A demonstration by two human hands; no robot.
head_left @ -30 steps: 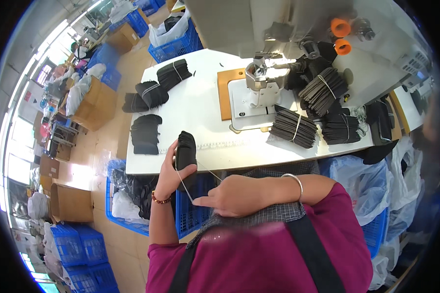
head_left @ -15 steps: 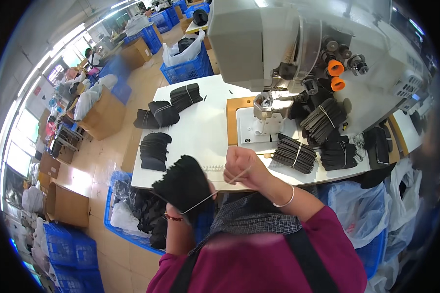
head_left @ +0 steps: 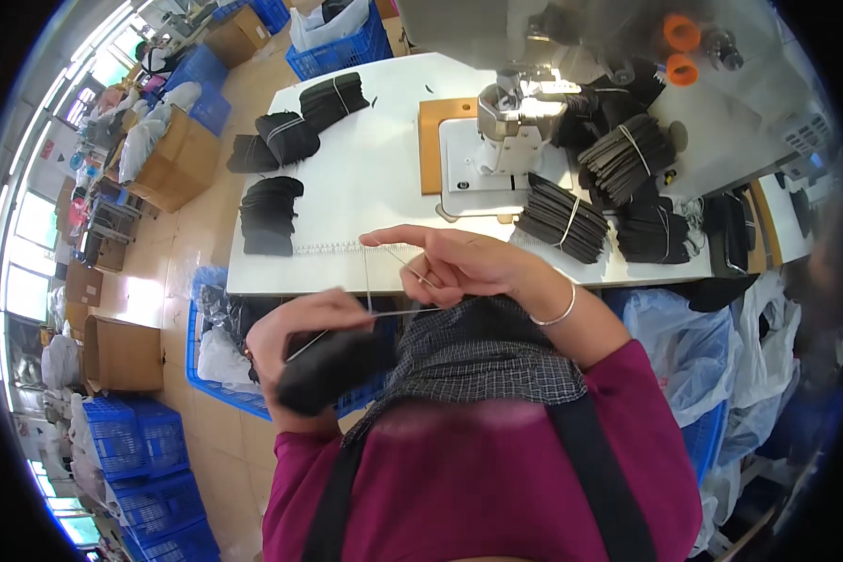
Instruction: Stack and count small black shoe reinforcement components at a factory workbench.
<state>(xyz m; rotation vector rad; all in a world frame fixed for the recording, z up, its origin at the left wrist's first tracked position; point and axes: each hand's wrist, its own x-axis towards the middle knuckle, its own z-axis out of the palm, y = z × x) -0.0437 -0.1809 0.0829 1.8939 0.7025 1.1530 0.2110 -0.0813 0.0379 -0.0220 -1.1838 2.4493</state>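
My left hand grips a stack of black fabric pieces low at my left, below the table's front edge. A thin elastic band runs from that stack up to my right hand, whose fingers hook and stretch it, the forefinger pointing left. Both hands hover in front of my chest, over the near edge of the white table. A silver bangle sits on my right wrist.
Banded bundles of black pieces lie right of the sewing machine; loose stacks lie at the table's left. A blue crate stands under the table. Cardboard boxes and plastic bags flank me.
The stack has dropped lower and nearer my body in my left hand. My right hand has moved down and spread the band wider, its forefinger now stretched out.
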